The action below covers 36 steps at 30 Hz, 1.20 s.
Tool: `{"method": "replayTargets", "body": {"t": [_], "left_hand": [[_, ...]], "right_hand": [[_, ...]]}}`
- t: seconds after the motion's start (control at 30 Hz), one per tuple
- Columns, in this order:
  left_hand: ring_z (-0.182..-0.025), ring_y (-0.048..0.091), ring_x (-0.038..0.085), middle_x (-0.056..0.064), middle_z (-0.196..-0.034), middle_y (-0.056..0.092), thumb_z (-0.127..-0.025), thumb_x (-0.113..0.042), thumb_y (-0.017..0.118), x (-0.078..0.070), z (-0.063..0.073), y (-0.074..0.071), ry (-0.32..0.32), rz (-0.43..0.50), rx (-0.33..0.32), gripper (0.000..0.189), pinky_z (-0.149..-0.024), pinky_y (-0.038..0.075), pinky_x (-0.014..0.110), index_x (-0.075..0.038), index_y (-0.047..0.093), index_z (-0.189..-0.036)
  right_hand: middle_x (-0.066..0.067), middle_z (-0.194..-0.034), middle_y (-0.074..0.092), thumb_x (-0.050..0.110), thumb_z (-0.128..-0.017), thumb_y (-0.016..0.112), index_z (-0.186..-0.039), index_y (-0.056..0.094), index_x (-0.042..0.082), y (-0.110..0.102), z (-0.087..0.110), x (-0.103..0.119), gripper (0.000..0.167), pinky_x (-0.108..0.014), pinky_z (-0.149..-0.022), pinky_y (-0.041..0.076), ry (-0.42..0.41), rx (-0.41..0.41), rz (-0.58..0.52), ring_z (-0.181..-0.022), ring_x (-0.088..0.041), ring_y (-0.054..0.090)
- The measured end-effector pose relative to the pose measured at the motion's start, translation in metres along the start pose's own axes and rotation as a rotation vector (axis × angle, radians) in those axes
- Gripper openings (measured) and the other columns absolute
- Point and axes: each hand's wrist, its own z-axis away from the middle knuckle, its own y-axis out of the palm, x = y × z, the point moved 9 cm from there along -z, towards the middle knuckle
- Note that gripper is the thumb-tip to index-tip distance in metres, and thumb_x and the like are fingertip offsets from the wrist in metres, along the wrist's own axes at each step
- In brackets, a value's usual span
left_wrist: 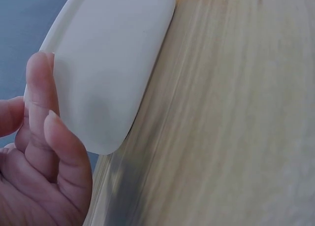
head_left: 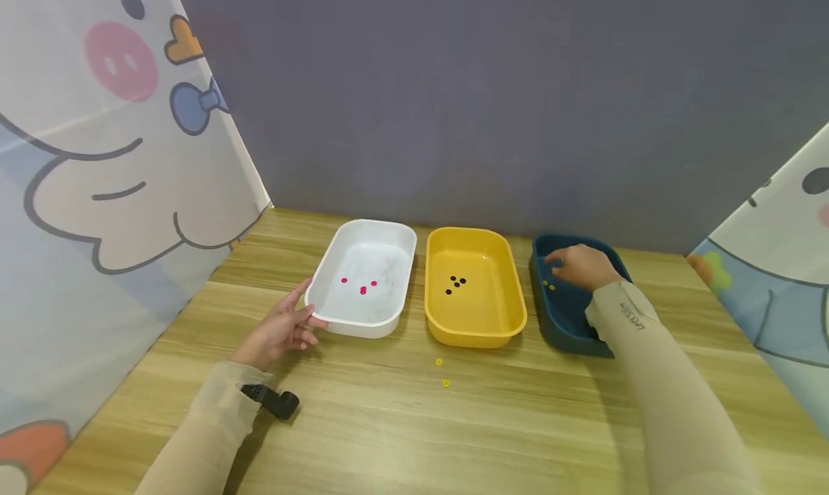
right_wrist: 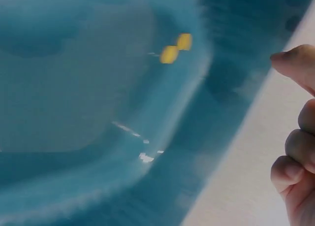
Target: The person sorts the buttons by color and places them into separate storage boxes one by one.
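My left hand (head_left: 281, 331) holds the near left corner of a white plastic tray (head_left: 359, 329), thumb at the rim and fingers against the outer wall. In the left wrist view those fingers (left_wrist: 42, 113) lie along the tray's pale side. Several small pink-red rings (head_left: 363, 290) lie inside it. Over a dark blue tray (head_left: 566, 333) on the right is my right hand (head_left: 583, 266), fingers loosely bent, nothing showing between them. Two small yellow rings (right_wrist: 170, 54) lie in the blue tray, beside that hand.
Between those trays stands a yellow tray (head_left: 476, 322) with several small black rings (head_left: 457, 284) in it. Two yellow rings (head_left: 445, 383) lie on the wooden table (head_left: 388, 437) in front of it. A grey panel (head_left: 453, 106) rises behind the trays; printed cloths flank the table.
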Motion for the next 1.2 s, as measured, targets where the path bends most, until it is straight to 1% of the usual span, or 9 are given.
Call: {"method": "replayTargets", "body": {"t": [0.1, 0.27, 0.37, 0.5, 0.73, 0.83, 0.97, 1.03, 1.2], "left_hand": [[-0.053, 0.062, 0.007, -0.004, -0.075, 0.07, -0.105, -0.012, 0.031, -0.001, 0.002, -0.003, 0.013, 0.019, -0.005, 0.063, -0.052, 0.047, 0.021, -0.023, -0.007, -0.154], [-0.052, 0.062, 0.007, -0.002, -0.076, 0.071, -0.105, -0.011, 0.031, -0.001, 0.003, -0.005, 0.027, 0.058, -0.001, 0.063, -0.053, 0.048, 0.021, -0.024, -0.007, -0.154], [-0.053, 0.063, 0.007, -0.002, -0.076, 0.071, -0.106, -0.012, 0.032, 0.001, 0.003, -0.005, 0.022, 0.068, 0.008, 0.063, -0.053, 0.049, 0.022, -0.025, -0.007, -0.154], [-0.053, 0.062, 0.007, -0.004, -0.075, 0.07, -0.106, -0.013, 0.032, 0.002, 0.006, -0.008, 0.016, 0.054, -0.003, 0.063, -0.053, 0.048, 0.021, -0.025, -0.007, -0.154], [-0.053, 0.062, 0.007, -0.004, -0.076, 0.071, -0.106, -0.013, 0.032, 0.001, 0.01, -0.013, 0.023, 0.05, -0.002, 0.064, -0.053, 0.047, 0.02, -0.025, -0.009, -0.154], [-0.053, 0.063, 0.007, -0.004, -0.075, 0.071, -0.106, -0.013, 0.032, -0.001, 0.011, -0.013, 0.027, 0.062, 0.006, 0.064, -0.052, 0.047, 0.02, -0.024, -0.009, -0.154], [-0.054, 0.064, 0.007, -0.004, -0.076, 0.071, -0.106, -0.014, 0.033, -0.002, 0.011, -0.012, 0.037, 0.079, 0.029, 0.064, -0.052, 0.048, 0.02, -0.024, -0.009, -0.154], [-0.053, 0.064, 0.007, -0.003, -0.076, 0.071, -0.106, -0.013, 0.032, -0.003, 0.011, -0.012, 0.038, 0.082, 0.033, 0.064, -0.051, 0.048, 0.02, -0.023, -0.009, -0.154], [-0.053, 0.063, 0.006, -0.004, -0.075, 0.071, -0.105, -0.012, 0.033, -0.001, 0.011, -0.011, 0.029, 0.076, 0.029, 0.065, -0.051, 0.047, 0.019, -0.024, -0.009, -0.154]], "right_hand": [[0.0, -0.048, 0.048, 0.012, -0.092, 0.06, -0.119, 0.064, -0.003, -0.02, 0.002, 0.009, 0.031, -0.032, -0.049, 0.038, -0.001, -0.033, -0.06, -0.04, -0.009, 0.027], [0.004, -0.045, 0.04, 0.015, -0.092, 0.063, -0.117, 0.067, -0.001, -0.052, 0.008, 0.037, 0.03, -0.032, -0.049, 0.038, -0.055, -0.089, -0.168, -0.039, -0.009, 0.026], [0.003, -0.045, 0.035, 0.016, -0.092, 0.065, -0.117, 0.066, -0.001, -0.056, 0.014, 0.053, 0.03, -0.026, -0.043, 0.029, -0.046, -0.033, -0.364, -0.039, -0.009, 0.023], [0.003, -0.047, 0.036, 0.016, -0.09, 0.068, -0.117, 0.066, -0.002, -0.057, 0.022, 0.08, 0.032, -0.026, -0.047, 0.034, -0.061, 0.04, -0.621, -0.04, -0.009, 0.026], [0.002, -0.051, 0.035, 0.009, -0.085, 0.073, -0.112, 0.066, -0.006, -0.071, 0.039, 0.133, 0.032, -0.026, -0.05, 0.038, -0.219, 0.005, -0.94, -0.043, -0.012, 0.028], [0.001, -0.051, 0.035, 0.008, -0.083, 0.075, -0.103, 0.073, 0.006, -0.078, 0.045, 0.151, 0.02, -0.027, -0.047, 0.036, -0.322, -0.05, -1.023, -0.043, -0.013, 0.029], [0.002, -0.051, 0.034, 0.012, -0.083, 0.076, -0.095, 0.073, 0.029, -0.074, 0.048, 0.167, 0.021, -0.027, -0.043, 0.03, -0.421, -0.08, -1.072, -0.042, -0.015, 0.027], [0.002, -0.051, 0.033, 0.015, -0.083, 0.076, -0.095, 0.072, 0.031, -0.066, 0.048, 0.174, 0.021, -0.026, -0.044, 0.029, -0.446, -0.065, -1.094, -0.043, -0.015, 0.026], [0.003, -0.052, 0.033, 0.019, -0.083, 0.077, -0.1, 0.071, 0.002, -0.037, 0.046, 0.186, 0.024, -0.023, -0.046, 0.03, -0.444, 0.006, -1.149, -0.044, -0.013, 0.026]]}}
